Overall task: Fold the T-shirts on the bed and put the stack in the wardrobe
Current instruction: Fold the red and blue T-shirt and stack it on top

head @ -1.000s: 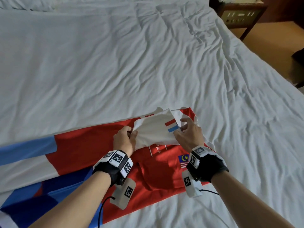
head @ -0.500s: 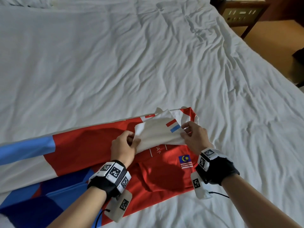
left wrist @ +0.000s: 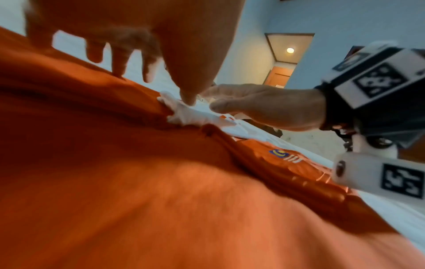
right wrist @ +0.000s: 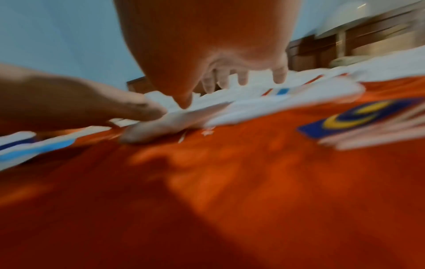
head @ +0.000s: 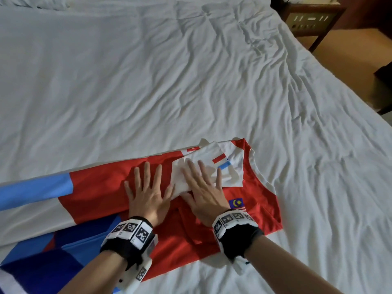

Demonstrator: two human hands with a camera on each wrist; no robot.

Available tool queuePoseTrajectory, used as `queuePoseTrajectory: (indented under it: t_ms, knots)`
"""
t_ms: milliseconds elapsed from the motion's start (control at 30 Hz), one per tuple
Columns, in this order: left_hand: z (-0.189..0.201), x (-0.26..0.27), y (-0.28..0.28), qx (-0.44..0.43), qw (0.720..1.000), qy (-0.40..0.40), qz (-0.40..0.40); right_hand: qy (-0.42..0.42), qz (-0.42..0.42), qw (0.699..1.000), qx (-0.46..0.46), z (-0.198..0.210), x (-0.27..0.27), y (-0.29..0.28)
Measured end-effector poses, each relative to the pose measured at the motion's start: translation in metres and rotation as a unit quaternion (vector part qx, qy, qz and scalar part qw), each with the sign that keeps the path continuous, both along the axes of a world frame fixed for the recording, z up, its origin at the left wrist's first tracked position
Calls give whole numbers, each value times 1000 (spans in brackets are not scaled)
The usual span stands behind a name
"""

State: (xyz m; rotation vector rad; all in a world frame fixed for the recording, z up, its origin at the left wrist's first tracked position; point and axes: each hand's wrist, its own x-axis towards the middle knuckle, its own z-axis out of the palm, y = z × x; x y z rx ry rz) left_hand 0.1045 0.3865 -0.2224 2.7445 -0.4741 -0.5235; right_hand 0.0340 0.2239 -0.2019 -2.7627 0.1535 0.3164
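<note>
A red, white and blue T-shirt [head: 95, 194] lies spread on the white bed [head: 191, 81], near the front edge. Its white sleeve [head: 229, 168], with a red and a blue stripe, is folded over the red chest. My left hand [head: 146, 187] lies flat on the red cloth, fingers spread. My right hand [head: 203, 187] presses flat on the folded white sleeve, beside a small flag patch [head: 236, 203]. In the left wrist view the left fingers [left wrist: 119, 54] rest straight on the red cloth. In the right wrist view the right fingertips [right wrist: 243, 78] touch the white sleeve [right wrist: 287, 102].
A dark wooden bedside table [head: 311, 20] stands past the bed's far right corner, over tan floor [head: 350, 56]. The rumpled sheet stretches far and right of the shirt. The shirt's blue lower part [head: 42, 262] runs off the frame at bottom left.
Both hands let go of the white sleeve they were pinching and raised. The sleeve now lies on the chest, and both palms are flat on the shirt.
</note>
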Motion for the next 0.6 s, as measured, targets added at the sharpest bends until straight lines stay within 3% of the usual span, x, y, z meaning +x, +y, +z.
queuePoseTrajectory:
  t_ms: [133,200,267,333,467,600]
  knots:
    - [-11,-4,17,16,999,-4,-40,15,-96,995,-10,-18,-17,-23]
    - [-1,-8,18,-50,997,-49,-17,-40,-117,992,5,-11,-24,-30]
    - [12,-18,21,-140,981,-132,-19,-135,-48,990,8,-4,-30,-26]
    - [20,-36,28,-147,976,-153,-50,-166,46,985,4,-4,-36,-21]
    - [15,-56,38,-46,993,-80,-69,-102,56,993,-6,-3,-36,-23]
    - [11,-48,38,-86,991,-81,-60,-59,31,998,-5,2,-26,-22]
